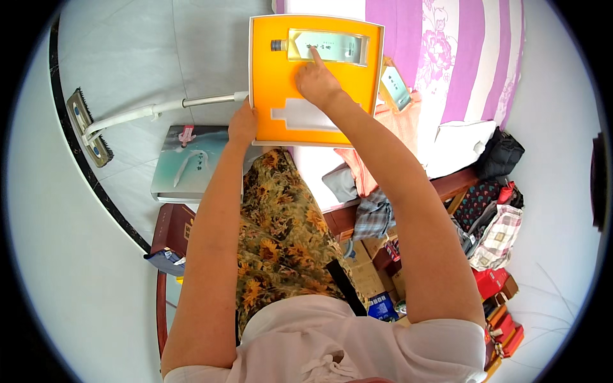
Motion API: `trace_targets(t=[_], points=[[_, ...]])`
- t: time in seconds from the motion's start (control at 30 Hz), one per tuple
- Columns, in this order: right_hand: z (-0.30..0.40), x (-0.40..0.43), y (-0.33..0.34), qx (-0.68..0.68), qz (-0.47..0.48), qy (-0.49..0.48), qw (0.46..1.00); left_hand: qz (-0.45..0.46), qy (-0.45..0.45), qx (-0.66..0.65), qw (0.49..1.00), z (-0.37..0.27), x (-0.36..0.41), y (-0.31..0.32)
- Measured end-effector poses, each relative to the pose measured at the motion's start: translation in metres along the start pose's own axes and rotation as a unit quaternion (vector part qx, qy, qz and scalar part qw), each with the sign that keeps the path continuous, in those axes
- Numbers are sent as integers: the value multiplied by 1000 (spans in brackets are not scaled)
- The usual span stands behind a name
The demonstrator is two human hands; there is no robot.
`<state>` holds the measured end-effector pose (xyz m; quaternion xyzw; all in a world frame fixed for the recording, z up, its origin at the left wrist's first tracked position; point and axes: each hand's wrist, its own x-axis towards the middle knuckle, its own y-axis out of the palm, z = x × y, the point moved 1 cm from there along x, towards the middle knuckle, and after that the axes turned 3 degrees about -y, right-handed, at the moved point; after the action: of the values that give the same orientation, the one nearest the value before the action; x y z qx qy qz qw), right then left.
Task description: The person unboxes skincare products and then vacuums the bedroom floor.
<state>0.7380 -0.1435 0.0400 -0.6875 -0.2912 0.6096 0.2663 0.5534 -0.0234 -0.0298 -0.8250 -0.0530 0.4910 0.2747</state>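
Observation:
My left hand [243, 125] grips the left wall of a shallow gift box [268, 81] with an orange insert. A flat glass bottle [354, 52] with a dark cap and pale label lies in the insert's upper recess. My right hand [318, 84] reaches across the box; its index fingertip rests on the label while the other fingers curl in. Below, my forearm partly covers a white bottle-shaped recess [301, 115]. Just right of the box, a similar bottle [396, 88] lies on the bed, partly behind the box's edge.
The bed [448, 72] carries a striped floral sheet, an orange cloth [400, 122] and a white pillow [457, 146]. A mop [91, 127] lies left on the tiled floor. Near my left arm sit a teal printed box [187, 163] and a maroon box [170, 230]. Cartons [366, 277] stand lower right.

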Motion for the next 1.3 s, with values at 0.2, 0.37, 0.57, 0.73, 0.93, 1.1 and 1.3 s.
trace_targets(t=[0.2,0.37,0.57,0.73,0.93,1.1,1.3], points=[[-14,-3,12,134,-72,0,988,-10,19,-7,1000,-1,-3,-1],[-15,-2,11,160,-81,-11,984,-10,-8,-16,1000,7,4,4],[-7,-15,16,106,-184,11,977,-22,47,-204,977,22,14,15],[0,-43,42,173,-239,84,952,-19,11,-210,977,-10,-4,12],[11,-58,54,240,-334,202,889,-243,81,-74,964,-25,-19,15],[14,-52,51,206,-294,217,908,-188,48,-71,978,-27,-12,1],[31,-65,49,329,-250,402,817,-366,278,79,885,-58,-40,4]])
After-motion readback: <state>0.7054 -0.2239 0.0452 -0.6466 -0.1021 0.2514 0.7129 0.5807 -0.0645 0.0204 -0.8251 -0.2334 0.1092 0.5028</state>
